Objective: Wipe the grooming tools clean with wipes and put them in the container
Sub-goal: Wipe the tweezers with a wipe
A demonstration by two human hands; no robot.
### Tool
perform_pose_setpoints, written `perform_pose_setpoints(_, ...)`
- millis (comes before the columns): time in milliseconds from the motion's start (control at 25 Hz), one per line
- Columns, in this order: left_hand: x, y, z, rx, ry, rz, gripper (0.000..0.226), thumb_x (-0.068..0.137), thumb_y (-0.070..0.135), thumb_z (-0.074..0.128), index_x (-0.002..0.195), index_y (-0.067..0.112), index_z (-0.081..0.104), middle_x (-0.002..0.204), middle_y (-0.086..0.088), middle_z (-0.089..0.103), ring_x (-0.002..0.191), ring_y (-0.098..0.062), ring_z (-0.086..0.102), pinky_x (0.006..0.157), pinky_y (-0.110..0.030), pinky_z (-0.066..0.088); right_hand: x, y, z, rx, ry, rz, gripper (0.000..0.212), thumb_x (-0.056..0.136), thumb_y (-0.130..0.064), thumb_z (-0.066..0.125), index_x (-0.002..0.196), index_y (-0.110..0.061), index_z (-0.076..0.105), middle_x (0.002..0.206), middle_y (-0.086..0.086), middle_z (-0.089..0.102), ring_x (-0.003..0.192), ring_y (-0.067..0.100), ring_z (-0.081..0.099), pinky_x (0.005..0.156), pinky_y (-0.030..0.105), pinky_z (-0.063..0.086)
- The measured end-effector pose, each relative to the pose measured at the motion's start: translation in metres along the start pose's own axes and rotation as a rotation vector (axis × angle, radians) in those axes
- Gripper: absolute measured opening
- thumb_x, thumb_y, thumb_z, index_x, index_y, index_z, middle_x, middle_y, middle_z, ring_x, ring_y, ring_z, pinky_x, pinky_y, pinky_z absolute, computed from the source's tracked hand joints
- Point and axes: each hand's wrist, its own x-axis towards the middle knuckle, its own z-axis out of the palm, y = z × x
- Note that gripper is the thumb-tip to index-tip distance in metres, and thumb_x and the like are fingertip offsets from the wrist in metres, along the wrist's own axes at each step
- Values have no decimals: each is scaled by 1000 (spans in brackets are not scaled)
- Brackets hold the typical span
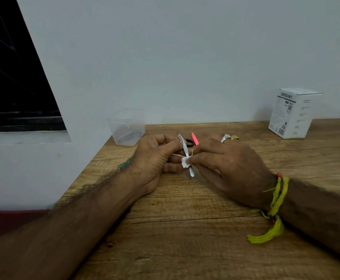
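At table centre, the left hand pinches a slim tool while the right hand pinches a wipe round it, and a loose grip could drop it short of the container at 11 o'clock.

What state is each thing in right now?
Tool: held by left hand, off the table.
Wipe: pinched on the tool by right hand.
Container: open, upright, something inside.
Pink tool: lying on table.
Box: upright, closed.
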Motion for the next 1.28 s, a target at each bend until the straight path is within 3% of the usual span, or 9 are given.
perform_pose_setpoints(160, 0, -1, 0, -10, -9, 1, 8, 90, -4, 64, 85, 0, 66, 73, -17, 73, 53, -23, 69, 50, -33, 61, -1, 0, -2, 8, -21, -15, 17, 95, -25, 61, 100, -19, 76, 98, -2, 69, 86, 24, 63, 68, 35, 46)
perform_pose_setpoints(440, 1, -1, -1, -29, -1, 9, 9, 90, -3, 65, 84, 3, 68, 83, -24, 74, 54, -23, 68, 46, -27, 57, 0, 3, -4, 22, -39, -60, 24, 98, -28, 55, 101, -17, 76, 98, -1, 70, 86, 24, 64, 66, 35, 47)
perform_pose_setpoints(600, 3, -3, -1, -25, 27, 19, 6, 90, -2, 66, 87, 2, 68, 79, -19, 75, 53, -22, 68, 49, -29, 59, -2, 1, -4, -28, -56, -86, 23, 98, -30, 56, 100, -20, 76, 101, -3, 70, 87, 22, 65, 65, 31, 41)
perform_pose_setpoints(840, 5, -5, -2, -31, 38, 13, 9, 91, -1, 66, 84, 3, 69, 82, -20, 75, 56, -27, 68, 51, -30, 60, -4, 3, -6, 6, -99, -127, 14, 94, -27, 67, 102, -22, 77, 98, -2, 71, 84, 24, 66, 60, 34, 50)
perform_pose_setpoints(1080, 4, -3, -3, -66, 38, -6, 3, 90, 1, 67, 87, 1, 68, 79, -15, 76, 56, -23, 70, 51, -29, 60, -5, 6, -8, 88, -71, -109, 22, 97, -31, 60, 101, -20, 78, 100, -2, 72, 82, 23, 67, 59, 37, 52)
perform_pose_setpoints(1200, 4, -2, -5, -105, 60, -12, 2, 89, 2, 69, 88, 1, 69, 81, -16, 76, 55, -21, 70, 51, -29, 60, -5, 7, -7, 60, -117, -148, 14, 92, -24, 68, 102, -22, 78, 99, -3, 71, 79, 22, 66, 59, 37, 51)
perform_pose_setpoints(1280, 5, -1, -6, -130, 73, -9, 3, 89, 2, 69, 89, 0, 69, 82, -17, 76, 55, -19, 70, 50, -26, 59, -3, 7, -8, 117, -40, -65, 12, 89, -15, 71, 99, -17, 78, 96, -2, 71, 81, 19, 66, 64, 37, 52)
